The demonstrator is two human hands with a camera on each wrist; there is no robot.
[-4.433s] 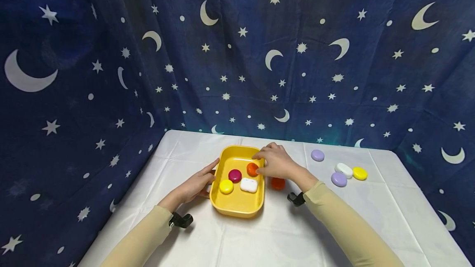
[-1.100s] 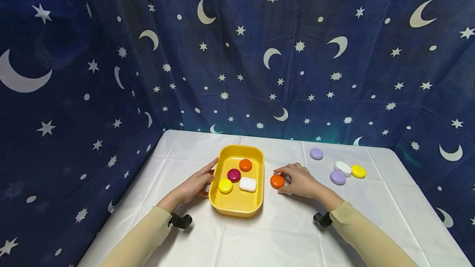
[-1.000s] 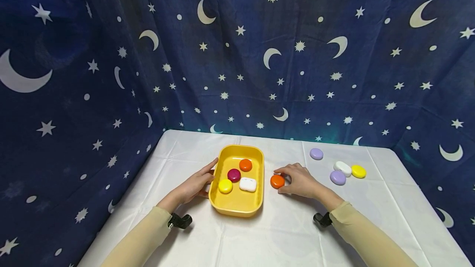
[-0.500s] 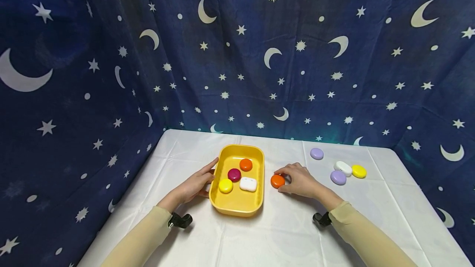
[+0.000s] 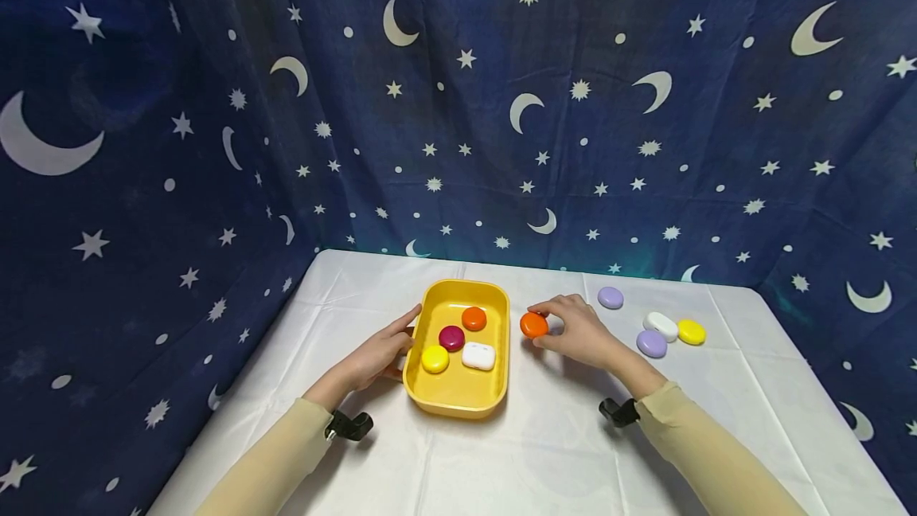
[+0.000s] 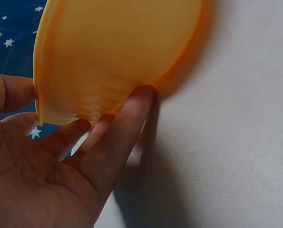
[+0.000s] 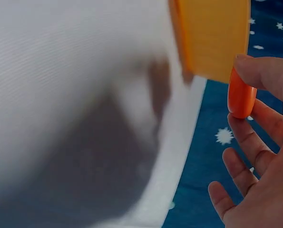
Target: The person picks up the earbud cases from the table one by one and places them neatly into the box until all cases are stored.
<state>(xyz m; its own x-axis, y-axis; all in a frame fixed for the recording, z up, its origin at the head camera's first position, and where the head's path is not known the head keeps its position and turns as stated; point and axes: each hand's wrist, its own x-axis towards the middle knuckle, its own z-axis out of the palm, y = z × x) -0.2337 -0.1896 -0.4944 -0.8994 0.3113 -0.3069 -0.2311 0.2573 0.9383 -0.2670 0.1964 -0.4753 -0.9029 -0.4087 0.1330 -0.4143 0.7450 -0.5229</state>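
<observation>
My right hand (image 5: 582,333) pinches a glossy orange disc (image 5: 533,325) between thumb and fingertips, just right of the yellow tray (image 5: 458,407). In the right wrist view the disc (image 7: 241,94) is held edge-on above the white cloth, the other fingers spread below. My left hand (image 5: 376,357) rests against the tray's left wall; in the left wrist view its fairly straight fingers (image 6: 131,109) touch the tray's outside. Inside the tray lie another orange disc (image 5: 474,318), a dark red disc (image 5: 451,338), a yellow disc (image 5: 435,359) and a white rounded block (image 5: 478,356).
On the table (image 5: 559,444) to the right lie a lilac disc (image 5: 610,298), a second lilac disc (image 5: 652,343), a white oval piece (image 5: 660,326) and a yellow disc (image 5: 691,332). A dark blue star-and-moon curtain (image 5: 473,118) hangs behind the table.
The right hand put one orange disc in the tray, then took hold of the other on the table. That disc has now risen and shifted away from me. The left hand has stayed put.
</observation>
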